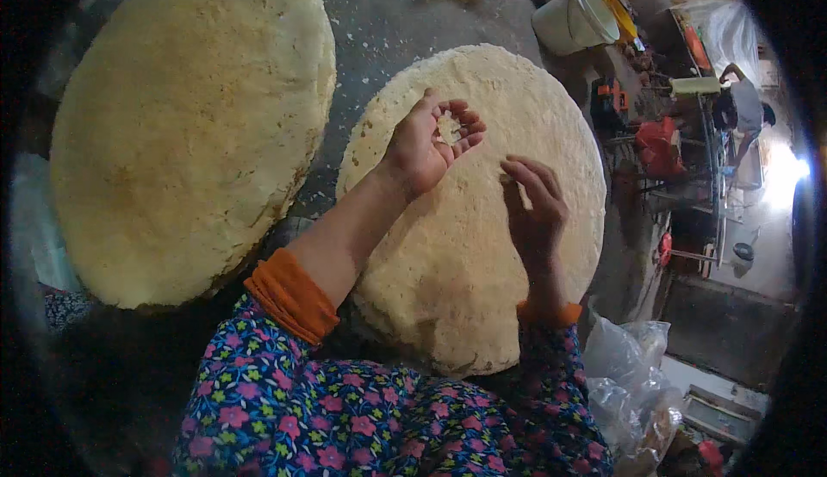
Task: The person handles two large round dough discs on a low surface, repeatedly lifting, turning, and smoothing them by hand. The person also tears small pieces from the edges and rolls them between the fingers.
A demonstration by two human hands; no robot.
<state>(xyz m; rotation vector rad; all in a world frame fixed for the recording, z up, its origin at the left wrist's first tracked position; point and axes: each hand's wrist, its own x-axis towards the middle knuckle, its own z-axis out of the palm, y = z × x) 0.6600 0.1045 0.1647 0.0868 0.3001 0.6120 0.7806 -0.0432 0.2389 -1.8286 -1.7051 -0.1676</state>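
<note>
A large round pale-yellow slab (471, 244) with a rough, crumbly surface lies before me; its material is unclear. Palm up and fingers curled, my left hand (429, 144) is over its upper part, cupping a small heap of pale flakes (448, 128). To the right, above the same slab, is my right hand (536, 199). Its thumb and fingertips are brought close together, and whether anything small is pinched there cannot be made out. A second large round slab (194, 128), more yellow and with a ragged edge, stands to the left.
Small pale crumbs dot the grey floor (368, 44) between the slabs. A white bucket (572, 20) stands at upper right, with a black and orange case (608, 104) nearby. Clear plastic bags (623, 380) lie at lower right. Farther off, a person (746, 112) is beside a bench.
</note>
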